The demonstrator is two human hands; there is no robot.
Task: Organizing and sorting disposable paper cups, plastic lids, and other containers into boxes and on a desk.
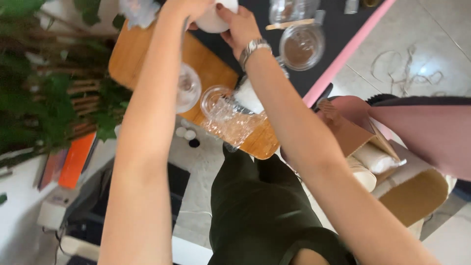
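White cup [214, 19]: located at the top edge of the view, above the far end of the wooden board [147, 49], partly cut off by the frame. Both hands grasp it.

Left hand [189, 9]: closed over the cup's left side; only part of the hand is in view.

Right hand [239, 27]: fingers wrapped around the cup's right and lower side. A metal watch [253, 47] sits on the wrist.

Board: lies diagonally across the dark counter [338, 29], which has a pink edge [343, 56]. The near end of the board overhangs the counter edge.

On the board, below the arms:
- Clear glass [188, 88], just right of the left forearm.
- Clear jar [213, 98], beside the glass.
- Crumpled plastic wrap [233, 122], touching the jar, reaching the board's near end.

On the counter, right of the right wrist: a round glass lid [301, 46], with a wooden stick [289, 23] above it and a further glass container [289, 9] at the top edge.

Right side: an open cardboard box [353, 132] holding white paper rolls [375, 159], under a pink sheet [431, 132].

Left side: green plant [44, 98] and an orange book [76, 159].

Bottom centre: the person's dark green clothing [260, 206].
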